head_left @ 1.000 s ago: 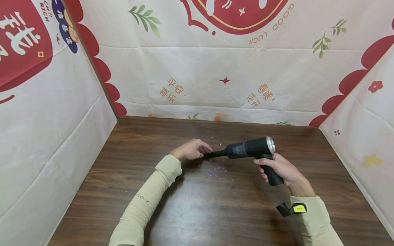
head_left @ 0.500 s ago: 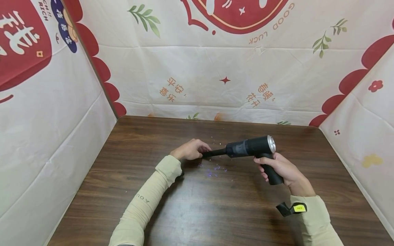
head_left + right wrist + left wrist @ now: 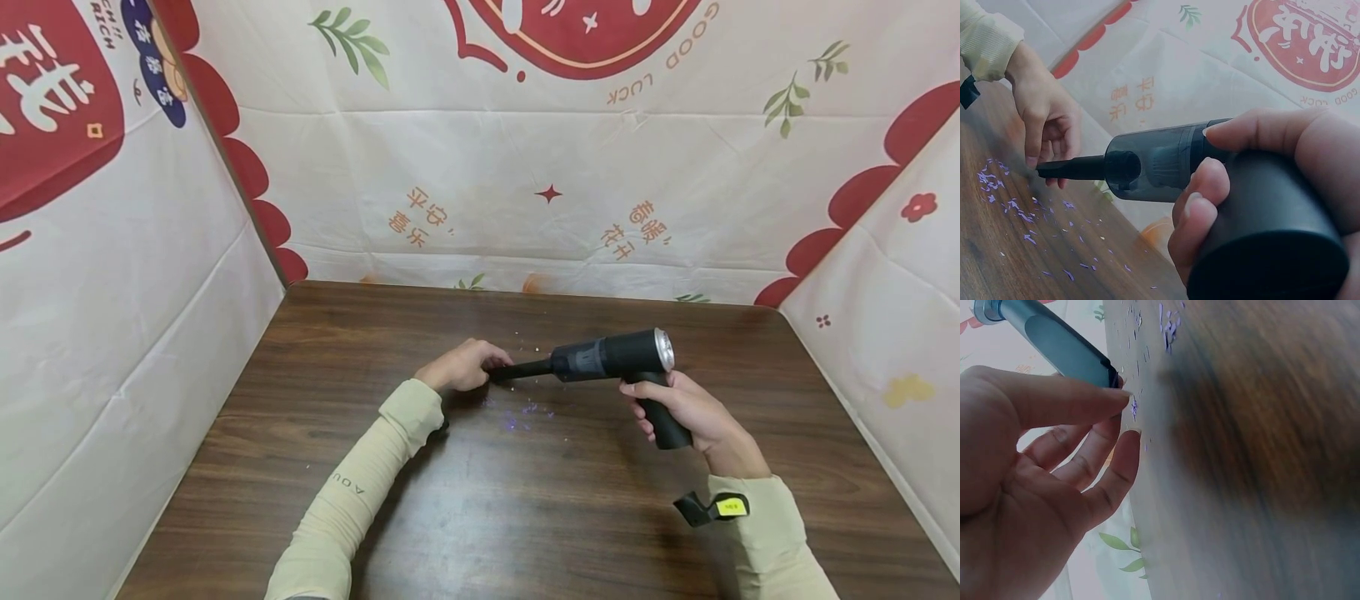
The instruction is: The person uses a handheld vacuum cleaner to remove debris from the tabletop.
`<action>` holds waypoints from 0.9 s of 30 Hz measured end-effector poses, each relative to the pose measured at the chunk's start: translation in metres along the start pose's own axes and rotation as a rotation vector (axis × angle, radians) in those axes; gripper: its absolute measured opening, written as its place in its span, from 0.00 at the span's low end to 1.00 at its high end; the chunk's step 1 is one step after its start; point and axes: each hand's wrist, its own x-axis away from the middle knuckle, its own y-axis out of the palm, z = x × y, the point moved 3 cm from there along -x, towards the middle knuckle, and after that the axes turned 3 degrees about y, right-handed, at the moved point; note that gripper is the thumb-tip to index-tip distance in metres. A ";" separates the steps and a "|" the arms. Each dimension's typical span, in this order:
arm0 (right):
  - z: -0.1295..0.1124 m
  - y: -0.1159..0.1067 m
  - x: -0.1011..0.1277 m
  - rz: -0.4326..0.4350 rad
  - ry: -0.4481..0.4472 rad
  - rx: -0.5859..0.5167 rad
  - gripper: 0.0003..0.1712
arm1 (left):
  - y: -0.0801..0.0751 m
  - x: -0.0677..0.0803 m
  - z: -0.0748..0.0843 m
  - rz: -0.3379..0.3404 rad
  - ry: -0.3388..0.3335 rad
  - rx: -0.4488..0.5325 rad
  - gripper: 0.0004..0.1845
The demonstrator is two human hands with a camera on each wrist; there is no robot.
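Observation:
A black handheld vacuum cleaner point(image 3: 611, 357) with a clear dust cup and a silver rear end is held above the table, its narrow nozzle point(image 3: 1072, 167) pointing left. My right hand point(image 3: 693, 412) grips its handle, fingers curled round it. At the nozzle's end, my left hand point(image 3: 467, 365) pinches the tip between thumb and fingers; in the left wrist view the thumb point(image 3: 1079, 403) covers part of that tip. Purple scraps point(image 3: 1019, 212), like small shavings, lie scattered on the table below the nozzle, a few pale bits among them.
The dark wood-grain table point(image 3: 465, 517) is bordered by printed white cloth walls point(image 3: 480, 167) at the back and both sides. A black strap with a yellow label point(image 3: 729, 506) sits on the right sleeve.
The vacuum cleaner's body has risen very slightly with my right hand. Its nozzle tip has shifted a little to the left. My left hand stays almost in place; the scraps look the same.

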 end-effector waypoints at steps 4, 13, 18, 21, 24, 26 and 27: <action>0.000 -0.001 0.001 -0.002 0.008 0.001 0.06 | 0.000 0.000 -0.001 0.006 -0.002 0.011 0.31; -0.001 -0.004 0.004 -0.022 -0.003 -0.010 0.04 | 0.000 0.000 0.002 0.002 0.031 0.019 0.30; -0.003 -0.007 0.006 -0.001 0.008 0.000 0.04 | 0.000 0.000 0.005 0.001 0.053 0.018 0.31; -0.004 -0.009 0.007 -0.003 0.013 0.013 0.04 | 0.000 -0.001 0.008 -0.007 0.054 0.025 0.31; -0.004 -0.011 0.008 -0.016 0.008 0.025 0.04 | 0.001 -0.002 0.009 -0.012 0.051 0.026 0.32; -0.005 -0.012 0.008 -0.026 -0.003 0.038 0.04 | 0.002 -0.002 0.009 -0.016 0.044 0.021 0.32; -0.005 -0.012 0.008 -0.032 -0.012 0.046 0.04 | 0.002 -0.003 0.009 -0.018 0.039 0.019 0.32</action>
